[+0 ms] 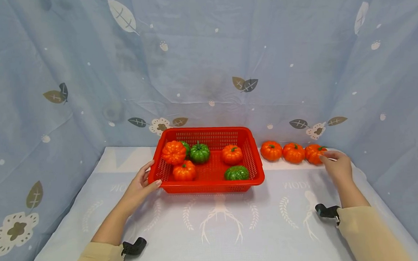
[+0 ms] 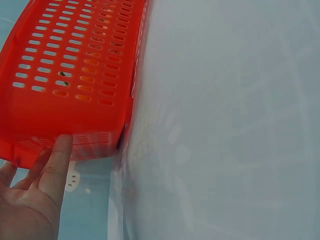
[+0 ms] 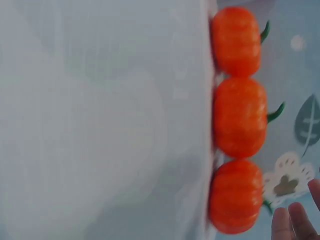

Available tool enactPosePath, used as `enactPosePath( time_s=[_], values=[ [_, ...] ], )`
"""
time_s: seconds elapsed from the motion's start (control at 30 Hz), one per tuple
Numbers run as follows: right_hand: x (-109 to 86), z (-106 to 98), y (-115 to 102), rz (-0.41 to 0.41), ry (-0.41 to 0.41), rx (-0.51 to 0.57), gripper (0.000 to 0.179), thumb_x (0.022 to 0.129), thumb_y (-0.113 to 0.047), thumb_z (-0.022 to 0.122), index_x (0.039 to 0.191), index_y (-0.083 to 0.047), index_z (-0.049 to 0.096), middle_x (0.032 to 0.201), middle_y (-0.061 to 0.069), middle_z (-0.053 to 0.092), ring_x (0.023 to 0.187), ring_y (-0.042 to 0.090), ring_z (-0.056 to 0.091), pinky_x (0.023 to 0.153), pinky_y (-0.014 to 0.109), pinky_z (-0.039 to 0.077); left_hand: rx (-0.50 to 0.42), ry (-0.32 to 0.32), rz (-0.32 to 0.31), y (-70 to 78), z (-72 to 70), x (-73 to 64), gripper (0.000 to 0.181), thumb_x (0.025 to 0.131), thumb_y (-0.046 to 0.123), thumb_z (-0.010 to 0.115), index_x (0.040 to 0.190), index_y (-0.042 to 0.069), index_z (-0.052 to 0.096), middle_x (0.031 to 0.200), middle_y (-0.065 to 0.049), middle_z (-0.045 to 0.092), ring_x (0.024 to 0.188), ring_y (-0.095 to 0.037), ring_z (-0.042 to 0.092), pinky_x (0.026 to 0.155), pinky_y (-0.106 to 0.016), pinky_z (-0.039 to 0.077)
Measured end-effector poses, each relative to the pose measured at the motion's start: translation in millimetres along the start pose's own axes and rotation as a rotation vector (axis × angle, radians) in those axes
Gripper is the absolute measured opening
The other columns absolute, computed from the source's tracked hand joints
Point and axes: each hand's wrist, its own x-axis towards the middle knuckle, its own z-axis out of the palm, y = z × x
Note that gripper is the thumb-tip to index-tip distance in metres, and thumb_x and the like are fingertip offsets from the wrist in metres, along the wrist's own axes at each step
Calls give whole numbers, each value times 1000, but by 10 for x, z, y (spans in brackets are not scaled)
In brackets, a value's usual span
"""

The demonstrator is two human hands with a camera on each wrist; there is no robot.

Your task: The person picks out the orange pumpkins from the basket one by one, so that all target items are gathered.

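A red slotted plastic basket [image 1: 212,187] stands at the back middle of the table. My left hand [image 1: 138,189] touches its left end near the front corner; in the left wrist view, extended fingers [image 2: 56,170] meet the basket wall [image 2: 65,116]. Inside lie orange toy pumpkins [image 1: 232,155] and green ones [image 1: 200,153], one partly hidden behind an orange pumpkin [image 1: 173,153]. Right of the basket, three orange pumpkins [image 1: 294,153] form a row. At the rightmost pumpkin [image 1: 314,155], my right hand [image 1: 338,168] has its fingertips beside the green stem [image 3: 267,205], not wrapped around it.
Blue patterned cloth [image 1: 204,59] hangs behind the table and along both sides. A pale printed cover [image 1: 223,241] lies over the tabletop. Black wrist devices [image 1: 134,247] sit at both sleeve cuffs.
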Motion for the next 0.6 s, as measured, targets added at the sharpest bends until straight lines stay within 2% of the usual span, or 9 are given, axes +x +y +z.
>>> enactPosePath(
  time_s=[0.13,0.37,0.6],
  values=[
    [-191,36,-141,-41,-27,18,45,102,-25,52,136,5,54,141,26,47,113,34,52,73,21,48,-1,-1,0,4,-2,-8,82,96,16,67,160,15,16,152,-26,37,135,-44,43,96,-29,52],
    [-434,146,-323,-155,-50,49,42,102,-24,58,133,4,57,135,22,51,107,26,53,67,6,43,14,1,-12,25,-2,-16,83,95,20,69,160,16,17,153,-26,36,137,-43,43,97,-33,51],
    [-659,299,-555,-281,-103,48,38,101,-22,59,131,2,60,130,21,57,112,30,57,72,8,44,4,-7,-3,28,-3,-11,83,96,18,68,160,15,16,153,-26,36,136,-43,43,97,-31,51]
  ],
)
